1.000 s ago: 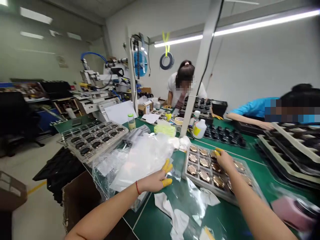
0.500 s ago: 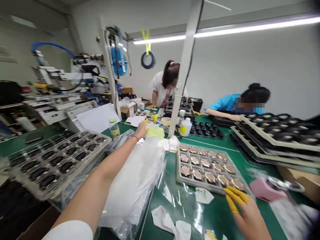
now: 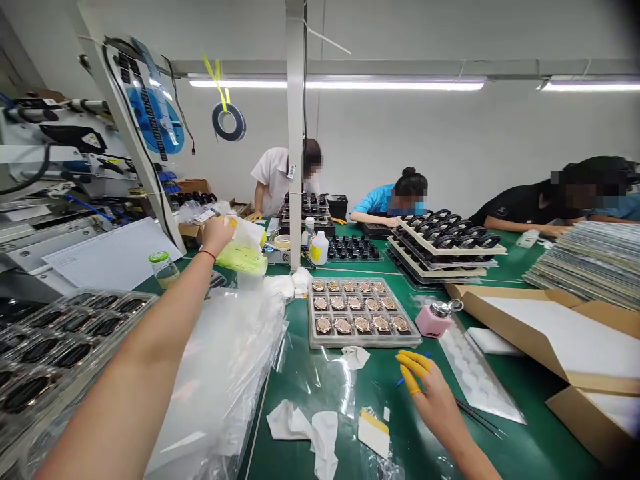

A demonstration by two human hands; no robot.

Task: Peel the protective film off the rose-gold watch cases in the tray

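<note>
My left hand (image 3: 219, 235), with yellow finger cots, reaches to the far left side of the bench. Its fingertips are closed on a white tissue (image 3: 249, 233) at the top of a yellow-green tissue pack (image 3: 243, 259). Over the green bench, my right hand (image 3: 435, 393) has its yellow-cotted fingers stretched out and holds nothing that I can see. Bits of a thin blue stick (image 3: 401, 381) show beside those fingers, and dark tweezers (image 3: 480, 419) lie by the wrist. Beyond it sits a clear tray (image 3: 365, 341) of several rose-gold watch parts (image 3: 361, 325).
A pink pump bottle (image 3: 433, 320) stands right of the tray, near an open cardboard box (image 3: 520, 327). Plastic sheets (image 3: 215, 373) and trays of dark parts (image 3: 75, 327) lie left. Crumpled wipes (image 3: 325, 437) are in front. Several people work across the bench; a post (image 3: 295, 133) rises between.
The view has swung right. My left hand has drawn a white tissue up at the pack. My right hand has moved away from the tray's near edge, toward me.
</note>
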